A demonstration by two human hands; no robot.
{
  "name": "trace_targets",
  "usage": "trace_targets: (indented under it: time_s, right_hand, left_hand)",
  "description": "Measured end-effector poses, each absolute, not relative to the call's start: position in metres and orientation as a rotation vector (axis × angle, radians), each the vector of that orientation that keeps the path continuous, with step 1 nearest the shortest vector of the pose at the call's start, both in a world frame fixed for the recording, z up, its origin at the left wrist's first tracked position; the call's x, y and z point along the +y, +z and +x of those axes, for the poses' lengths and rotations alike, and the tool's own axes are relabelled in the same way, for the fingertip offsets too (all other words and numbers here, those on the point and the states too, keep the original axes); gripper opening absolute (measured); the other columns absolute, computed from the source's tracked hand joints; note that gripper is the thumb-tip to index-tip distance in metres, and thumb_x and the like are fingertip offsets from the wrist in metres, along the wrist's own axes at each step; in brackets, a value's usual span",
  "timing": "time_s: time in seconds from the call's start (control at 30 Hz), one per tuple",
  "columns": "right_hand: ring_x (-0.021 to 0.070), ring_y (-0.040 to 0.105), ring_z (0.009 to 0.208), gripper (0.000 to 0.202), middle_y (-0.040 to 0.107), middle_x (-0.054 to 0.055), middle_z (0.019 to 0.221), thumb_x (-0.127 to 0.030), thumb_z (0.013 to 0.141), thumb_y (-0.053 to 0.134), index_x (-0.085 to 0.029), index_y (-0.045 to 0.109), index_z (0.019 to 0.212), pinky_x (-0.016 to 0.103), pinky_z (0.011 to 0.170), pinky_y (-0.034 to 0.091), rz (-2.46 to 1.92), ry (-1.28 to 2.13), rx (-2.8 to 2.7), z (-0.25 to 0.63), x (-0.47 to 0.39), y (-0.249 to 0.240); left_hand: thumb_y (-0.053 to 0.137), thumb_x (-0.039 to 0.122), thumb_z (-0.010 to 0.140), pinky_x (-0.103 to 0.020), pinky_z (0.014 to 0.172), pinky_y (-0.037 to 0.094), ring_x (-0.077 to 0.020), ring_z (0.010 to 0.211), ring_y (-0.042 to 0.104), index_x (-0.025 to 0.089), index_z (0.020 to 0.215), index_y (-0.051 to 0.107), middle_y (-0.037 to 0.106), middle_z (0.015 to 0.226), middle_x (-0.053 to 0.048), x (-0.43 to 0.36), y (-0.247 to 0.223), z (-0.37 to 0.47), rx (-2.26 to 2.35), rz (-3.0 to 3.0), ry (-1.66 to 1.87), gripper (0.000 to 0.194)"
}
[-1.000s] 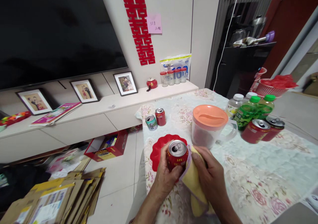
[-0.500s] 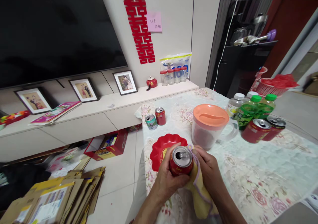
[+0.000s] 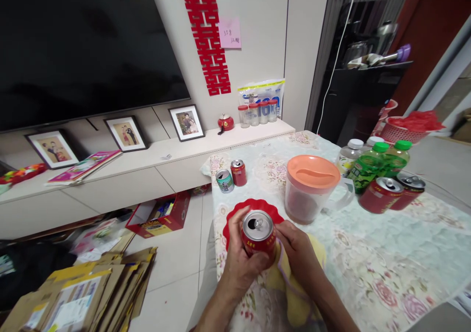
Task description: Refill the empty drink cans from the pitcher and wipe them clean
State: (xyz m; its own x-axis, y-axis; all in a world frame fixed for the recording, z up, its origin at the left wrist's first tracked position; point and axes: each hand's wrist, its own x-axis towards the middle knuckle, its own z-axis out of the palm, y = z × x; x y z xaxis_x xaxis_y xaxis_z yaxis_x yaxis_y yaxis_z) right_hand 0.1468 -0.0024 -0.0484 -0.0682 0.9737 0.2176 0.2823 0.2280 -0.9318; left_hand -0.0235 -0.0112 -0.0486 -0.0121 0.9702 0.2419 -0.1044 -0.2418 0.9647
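Observation:
My left hand is wrapped round a red drink can, held upright with its top opened and the pull tab still on. At the can's right side, my right hand grips a yellow cloth with a purple edge, which hangs down over the table. The right fingertips and the part of the cloth against the can are partly hidden. Behind the can lies a red scalloped plate. A clear pitcher with an orange lid stands just beyond my right hand.
Two small cans, one teal and one red, stand at the table's far left. Several bottles and two larger red cans crowd the right side. Flattened cardboard and a red box are on the floor left.
The can has moved slightly left and up in my left hand and turned, its tab now facing differently. My right hand has shifted left, and the cloth has bunched out to its right.

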Motion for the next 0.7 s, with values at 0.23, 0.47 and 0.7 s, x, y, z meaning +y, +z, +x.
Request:
trace_targets:
  time_s: [0.23, 0.47, 0.7]
  right_hand:
    - [0.0171, 0.068, 0.089, 0.025, 0.074, 0.004, 0.096, -0.037, 0.102, 0.056, -0.024, 0.077, 0.102, 0.026, 0.080, 0.050, -1.162, 0.685, -1.489, 0.144, -0.016, -0.032]
    - [0.0144, 0.071, 0.100, 0.021, 0.073, 0.002, 0.103, -0.029, 0.102, 0.059, -0.027, 0.077, 0.114, 0.021, 0.086, 0.053, -1.094, 0.490, -1.382, 0.147, -0.029, -0.018]
    - [0.0151, 0.066, 0.088, 0.027, 0.069, 0.003, 0.092, -0.040, 0.102, 0.059, -0.024, 0.080, 0.098, 0.023, 0.080, 0.052, -1.091, 0.754, -1.320, 0.151, -0.018, -0.023]
  left_hand:
    - [0.083, 0.057, 0.071, -0.045, 0.102, 0.052, -0.0314, 0.112, 0.067, 0.022, 0.131, 0.054, 0.069, 0.120, -0.009, -0.007, -0.060, -0.022, 1.061, 1.259, 1.434, 0.075]
    - [0.076, 0.064, 0.078, -0.048, 0.110, 0.047, -0.0374, 0.129, 0.061, 0.019, 0.136, 0.057, 0.068, 0.132, -0.013, -0.009, -0.059, -0.016, 0.912, 1.220, 1.243, 0.076]
    - [0.085, 0.030, 0.067, -0.045, 0.109, 0.049, -0.0339, 0.123, 0.063, 0.022, 0.135, 0.057, 0.069, 0.129, -0.009, -0.017, -0.041, -0.013, 0.908, 1.256, 1.096, 0.074]
